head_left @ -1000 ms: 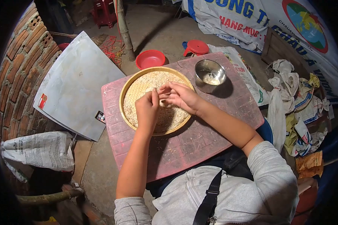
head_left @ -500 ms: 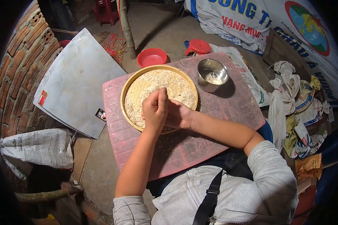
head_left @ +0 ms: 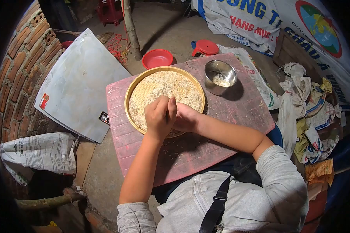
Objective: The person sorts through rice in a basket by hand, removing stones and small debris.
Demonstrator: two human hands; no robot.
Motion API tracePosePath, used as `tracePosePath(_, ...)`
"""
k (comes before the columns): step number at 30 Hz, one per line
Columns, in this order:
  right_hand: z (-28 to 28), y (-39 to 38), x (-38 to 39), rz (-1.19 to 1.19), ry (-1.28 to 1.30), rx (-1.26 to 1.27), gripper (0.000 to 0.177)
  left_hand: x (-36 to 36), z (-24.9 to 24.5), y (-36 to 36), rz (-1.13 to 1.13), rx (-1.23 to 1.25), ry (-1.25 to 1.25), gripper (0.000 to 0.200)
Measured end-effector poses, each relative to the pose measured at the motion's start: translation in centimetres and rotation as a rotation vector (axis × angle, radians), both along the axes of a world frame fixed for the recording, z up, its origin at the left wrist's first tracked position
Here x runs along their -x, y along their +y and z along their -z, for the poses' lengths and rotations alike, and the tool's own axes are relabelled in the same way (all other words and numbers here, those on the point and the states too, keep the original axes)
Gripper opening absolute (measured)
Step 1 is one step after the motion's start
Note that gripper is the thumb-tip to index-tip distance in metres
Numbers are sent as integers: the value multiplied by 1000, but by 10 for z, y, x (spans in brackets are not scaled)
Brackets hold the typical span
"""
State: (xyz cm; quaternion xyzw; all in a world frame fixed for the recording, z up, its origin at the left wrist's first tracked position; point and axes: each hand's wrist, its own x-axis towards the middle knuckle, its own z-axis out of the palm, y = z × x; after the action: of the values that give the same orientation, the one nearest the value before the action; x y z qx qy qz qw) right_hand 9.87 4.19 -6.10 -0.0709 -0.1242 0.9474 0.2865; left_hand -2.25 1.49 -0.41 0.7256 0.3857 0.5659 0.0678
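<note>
My left hand (head_left: 159,116) and right hand (head_left: 186,117) press together over the lower edge of the round tray (head_left: 127,101), each blocking the other's path; the tray's upper half lies open above them; the steel bowl (head_left: 220,76) stands at upper right, just beside the tray's rim; the worktop (head_left: 237,112) gives passing room right of the tray and below my forearms; its left strip is narrow.

Right hand (head_left: 187,117) half behind left hand (head_left: 159,116)
</note>
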Motion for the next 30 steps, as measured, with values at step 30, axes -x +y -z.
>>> tracePosePath(30, -78, 73, -123, 1309, -1639, -1412, 54, 8, 27, 22, -97, 307, 677, 31)
